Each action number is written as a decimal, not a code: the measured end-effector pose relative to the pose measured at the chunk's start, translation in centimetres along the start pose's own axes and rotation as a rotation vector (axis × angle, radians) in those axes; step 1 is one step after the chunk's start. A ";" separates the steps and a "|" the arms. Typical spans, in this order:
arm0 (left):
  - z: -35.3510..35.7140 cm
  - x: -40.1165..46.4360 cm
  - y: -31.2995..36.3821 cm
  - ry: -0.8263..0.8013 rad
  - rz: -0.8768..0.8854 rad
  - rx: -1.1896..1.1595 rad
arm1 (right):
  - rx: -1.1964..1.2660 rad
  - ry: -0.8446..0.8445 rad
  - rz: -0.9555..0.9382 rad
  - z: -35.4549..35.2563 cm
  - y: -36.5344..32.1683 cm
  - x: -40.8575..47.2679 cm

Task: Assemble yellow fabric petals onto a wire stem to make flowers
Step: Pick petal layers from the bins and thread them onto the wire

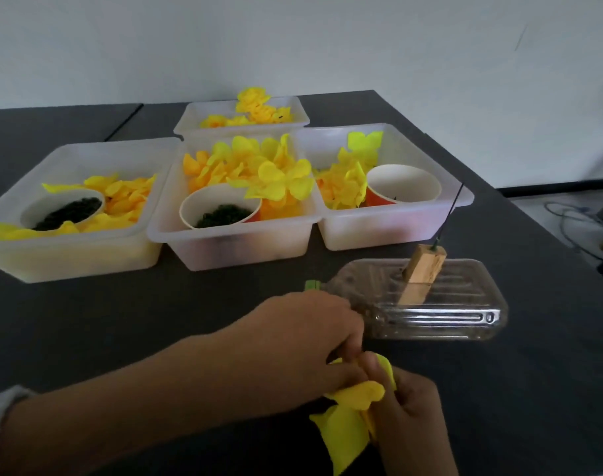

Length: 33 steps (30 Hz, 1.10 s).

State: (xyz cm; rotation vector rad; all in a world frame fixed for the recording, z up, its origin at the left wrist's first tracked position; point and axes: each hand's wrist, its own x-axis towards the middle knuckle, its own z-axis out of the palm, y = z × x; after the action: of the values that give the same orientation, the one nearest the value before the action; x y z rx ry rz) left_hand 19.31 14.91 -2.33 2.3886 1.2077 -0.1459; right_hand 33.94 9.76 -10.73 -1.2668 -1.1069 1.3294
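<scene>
1. While the camera looked down at the dark table (156, 321), the right hand (413, 417) sat nearest, low at the frame's edge, its fingers curled round a bunch of yellow fabric petals (348, 427) that hung down below the fist.
2. Just above it, the left hand (310, 338) reached in from the left, forearm crossing the foreground, and its fingertips pinched the top of the same petals; the two hands touched there and hid whatever lay between them, so no stem could be made out in the grip.
3. Directly behind the left hand, a clear plastic bottle (447, 304) lay on its side, its green cap (312, 285) peeking out beside the knuckles, which covered the neck.
4. On top of the bottle stood a tilted wooden block (422, 273) with a thin dark wire stem (447, 218) rising from it, leaning right.
5. Further back sat three translucent bins in a row: the left bin (87, 259) and middle bin (231, 249) each held loose yellow petals and a paper cup of dark green bits, and the right bin (389, 231) held petals and a cup whose contents could hardly be seen.
6. Farthest, a fourth bin (197, 115) held more yellow petals against the pale wall (293, 39).
</scene>
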 end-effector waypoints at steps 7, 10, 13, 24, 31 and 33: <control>-0.7 -0.2 -0.1 0.164 -0.083 -0.162 | 0.036 0.045 -0.126 0.2 0.1 0.0; -2.0 0.1 -0.9 0.286 -0.112 -0.219 | 0.050 0.019 -0.108 -0.6 0.2 0.1; -4.3 1.0 -2.5 0.562 -0.136 -0.258 | 0.042 0.061 -0.090 -1.4 0.6 -0.1; -9.8 9.2 -7.2 0.973 -0.096 -0.359 | 0.034 -0.019 0.013 -2.6 1.7 0.4; -10.7 13.6 -7.2 0.840 -0.101 -0.070 | 0.017 -0.153 0.138 -4.3 1.0 0.9; -10.5 13.0 -6.4 0.795 -0.057 -0.040 | 0.034 -0.185 0.187 -4.8 0.9 1.2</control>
State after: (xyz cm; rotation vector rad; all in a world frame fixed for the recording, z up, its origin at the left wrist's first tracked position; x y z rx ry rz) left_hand 21.07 32.47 0.96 2.4370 1.5713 0.8767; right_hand 38.72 10.77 -12.03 -1.2651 -1.1079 1.6262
